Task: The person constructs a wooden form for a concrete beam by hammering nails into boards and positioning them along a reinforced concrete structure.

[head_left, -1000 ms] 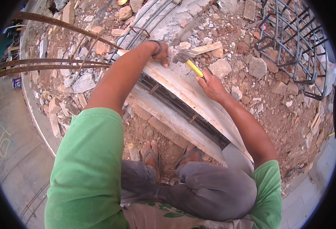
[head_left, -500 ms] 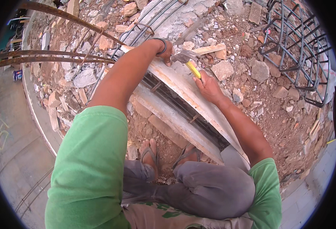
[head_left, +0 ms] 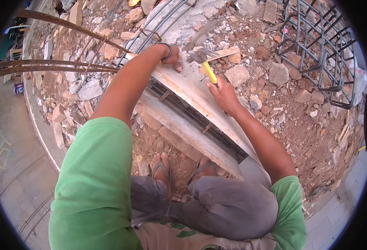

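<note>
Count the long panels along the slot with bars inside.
2: the far panel, by the left hand and right hand, and the near panel, on the side of the slot nearer the feet. The left forearm covers part of the far panel, so more may be hidden.

- Reddish-brown soil point(head_left: 304, 143), strewn with small rubble, formed most of the ground.
- A rough grey concrete strip point(head_left: 204, 18) crossed it at the top, with several steel bars point(head_left: 160, 21) running along its left side.
- Two long pale panels point(head_left: 216, 112) stretched diagonally over the soil, a narrow gap between them; what bore their weight was hidden.
- A rebar cage point(head_left: 314, 52) rested at the upper right, beside a broken concrete chunk point(head_left: 279, 74).
- Another chunk point(head_left: 237, 75) sat near a wood strip point(head_left: 224, 53).
- On the left, grey pavement point(head_left: 14, 129) carried thin rods point(head_left: 35, 214) and a small blue container point(head_left: 18, 88).
</note>
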Motion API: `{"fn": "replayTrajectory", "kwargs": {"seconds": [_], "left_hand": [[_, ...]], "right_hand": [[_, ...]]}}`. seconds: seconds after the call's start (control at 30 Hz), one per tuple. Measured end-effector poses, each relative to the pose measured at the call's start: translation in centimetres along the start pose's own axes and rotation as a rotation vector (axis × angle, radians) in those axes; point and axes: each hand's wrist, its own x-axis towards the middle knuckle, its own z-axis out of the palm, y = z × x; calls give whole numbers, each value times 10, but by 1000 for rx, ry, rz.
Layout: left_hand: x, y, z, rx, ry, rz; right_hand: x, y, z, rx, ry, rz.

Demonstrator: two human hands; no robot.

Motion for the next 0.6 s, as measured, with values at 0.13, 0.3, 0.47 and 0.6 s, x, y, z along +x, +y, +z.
{"fn": "replayTrajectory", "kwargs": {"seconds": [0.13,0.3,0.47,0.6], "left_hand": [[-1,-1,-2,-6,-29,-3],[-2,1,1,7,18,61],[4,-20,19,46,212,46],[-1,11,8,96,174,16]], "right_hand": [[4,2,2,22,42,77],[18,14,12,111,8,-91],[33,12,32,196,-20,-24],[15,6,12,84,-6,33]]}}
